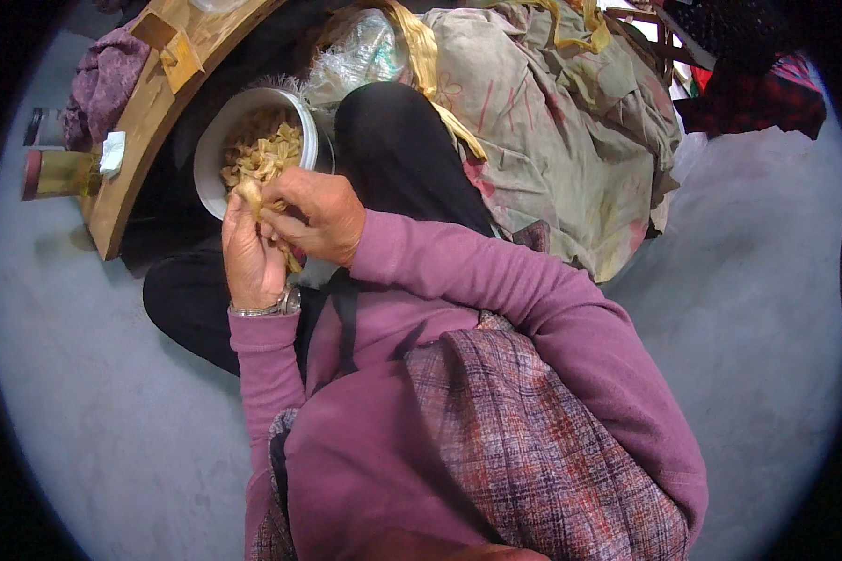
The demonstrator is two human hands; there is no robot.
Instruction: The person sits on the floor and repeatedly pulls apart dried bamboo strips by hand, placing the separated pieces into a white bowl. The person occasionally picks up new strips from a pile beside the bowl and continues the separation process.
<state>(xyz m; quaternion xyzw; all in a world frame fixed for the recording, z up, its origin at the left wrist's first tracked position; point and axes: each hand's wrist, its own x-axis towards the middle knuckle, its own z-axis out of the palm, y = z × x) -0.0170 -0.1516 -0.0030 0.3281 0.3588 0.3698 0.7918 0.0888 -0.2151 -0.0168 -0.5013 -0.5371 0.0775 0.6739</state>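
Both my hands meet over the near rim of a white plastic bucket [210, 161], which holds a heap of folded pale-yellow strip pieces [263, 154]. Between the fingers of my left hand [252, 259] and my right hand [319, 214] is a folded pale-yellow strip [251, 194], gripped by both. Part of a strip [292, 261] hangs below the fingers. My left wrist bears a metal watch. The strips look like dried plant fibre, but their exact material cannot be told.
A curved-looking wooden bench [151, 126] stands at the left, with a small wooden fixture [172, 52] on it. Beside it are a lidded jar [59, 175] and a purple cloth [105, 77]. A clear plastic bag [361, 56], long yellow strips [421, 49] and a stained cloth [561, 154] lie beyond my knee.
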